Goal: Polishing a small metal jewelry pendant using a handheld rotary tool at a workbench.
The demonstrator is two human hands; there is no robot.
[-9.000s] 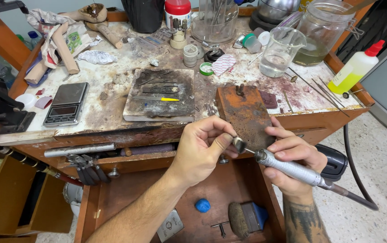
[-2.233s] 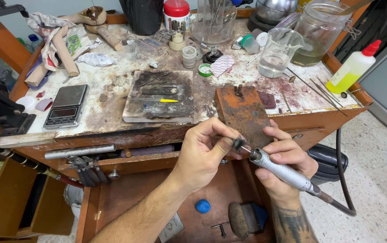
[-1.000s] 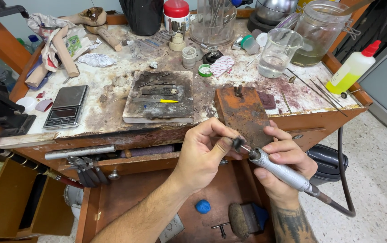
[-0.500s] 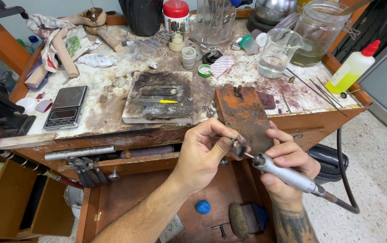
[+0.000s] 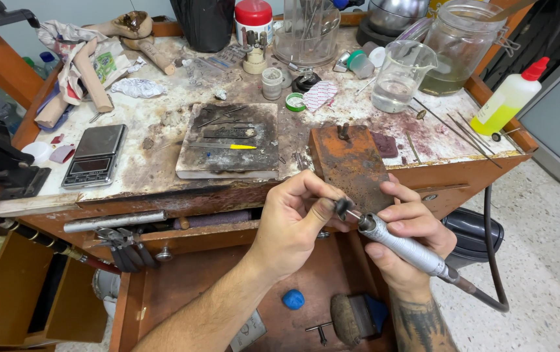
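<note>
Far left on the surface (image 5: 162,163): digital scale (image 5: 94,156), then the charred soldering block (image 5: 228,140) w/ a yellow-tipped bit on top. Front edge, center-right: worn wooden bench pin (image 5: 351,166) sticking out toward the person.

Left hand (image 5: 289,225) sits just below and in front of the pin, fingers closed, thumb and forefinger pinching a small dark piece (image 5: 341,206), too small to tell what it is. Right hand (image 5: 410,238) is wrapped round the rotary handpiece (image 5: 403,246), gripping it like a pen. Its long axis runs lower right to upper left, tip aimed at the piece from the right and touching or nearly so; cable trails off lower right.

Vs half a sec ago: the piece and tool tip sit about the same spot under the pin, hands barely shifted.

Far right: clear beaker (image 5: 400,85), yellow squeeze bottle (image 5: 508,98).
</note>
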